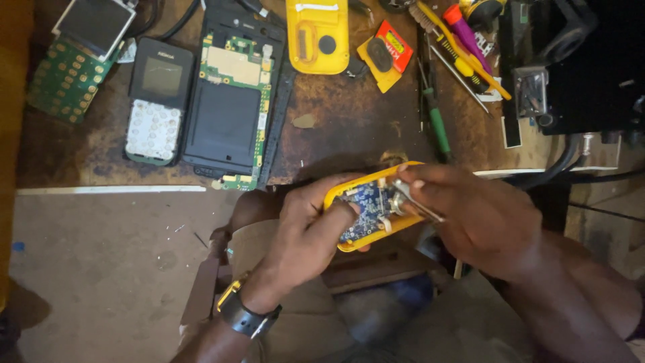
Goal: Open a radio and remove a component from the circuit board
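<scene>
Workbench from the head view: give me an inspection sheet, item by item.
Surface: worn, stained wooden bench.
Job's things: opened yellow phone, blue circuit board exposed; metal tweezers at the board.
Clutter: keypad phone, gutted phone frame, green keypad board, yellow back cover, screwdrivers.
Hands: left hand grips the phone; right hand pinches the tweezers.
Cables: black cable at right edge.
Surroundings: bare floor below.

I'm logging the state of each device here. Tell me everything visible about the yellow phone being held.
The opened yellow plastic phone shell lies tilted, back facing up, cover off, exposing a blue circuit board. The left hand cradles it from below with its thumb on the board; the right hand grips its upper right end and holds thin metal tweezers to the board. It is held above the person's lap, just off the worn brown table's edge.
</scene>
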